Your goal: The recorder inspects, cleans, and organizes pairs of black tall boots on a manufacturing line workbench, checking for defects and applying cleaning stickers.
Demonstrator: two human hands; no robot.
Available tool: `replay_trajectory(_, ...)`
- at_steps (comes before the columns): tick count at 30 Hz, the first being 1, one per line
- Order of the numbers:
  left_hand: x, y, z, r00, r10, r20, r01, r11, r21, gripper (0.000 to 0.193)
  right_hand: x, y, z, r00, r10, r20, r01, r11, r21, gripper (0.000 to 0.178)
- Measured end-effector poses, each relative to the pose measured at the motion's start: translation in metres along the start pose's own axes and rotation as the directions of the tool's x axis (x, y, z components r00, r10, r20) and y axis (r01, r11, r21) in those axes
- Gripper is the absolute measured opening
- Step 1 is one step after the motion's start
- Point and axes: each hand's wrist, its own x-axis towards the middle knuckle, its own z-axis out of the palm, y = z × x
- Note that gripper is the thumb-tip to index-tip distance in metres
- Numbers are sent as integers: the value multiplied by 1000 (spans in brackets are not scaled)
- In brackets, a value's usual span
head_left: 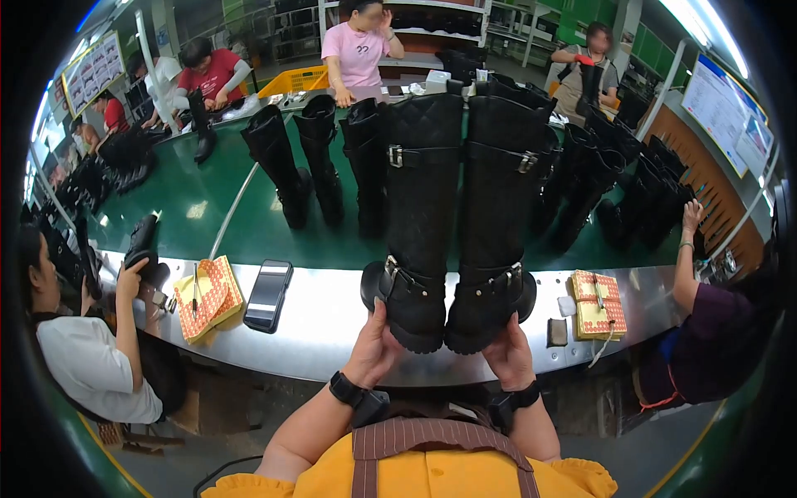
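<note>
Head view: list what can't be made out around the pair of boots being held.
- Boot soles: face away from the camera, under the left hand and right hand.
- Fingertips of both hands: hidden behind the pair of black boots.
- Boots standing on the green belt behind the pair: partly blocked by it.
- Phone screen: too small.

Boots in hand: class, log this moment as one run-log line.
left hand: holds left boot sole | right hand: holds right boot sole | boots upright, side by side | phone on metal ledge
</note>
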Motion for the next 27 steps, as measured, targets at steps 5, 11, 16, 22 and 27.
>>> replay_trajectory(5, 5, -3, -1, 865, -194, 464, 413, 801, -434, 66, 6, 14, -14, 993, 64, 99, -11, 884, -467, 72)
replay_trajectory(11, 6, -5, -8, 917, -166, 363, 322, 846, -425, 53, -14, -76, 29, 652, -439, 618, 655, -84, -751, 125)
replay_trajectory(16, -2, -2, -16, 834, -470, 290, 545, 788, -288, 43, -37, -173, 119, 575, -501, 646, 616, -255, -746, 49)
replay_trajectory(22, -3, 1, -16, 738, -548, 395, 646, 742, -178, 38, -22, -190, 198, 593, 122, 796, 805, -76, -589, 56)
replay_trajectory(27, -1, 9, -23, 636, -591, 496, 749, 628, -212, 37, 3, -185, 221, 681, 361, 637, 707, -97, -700, 50)
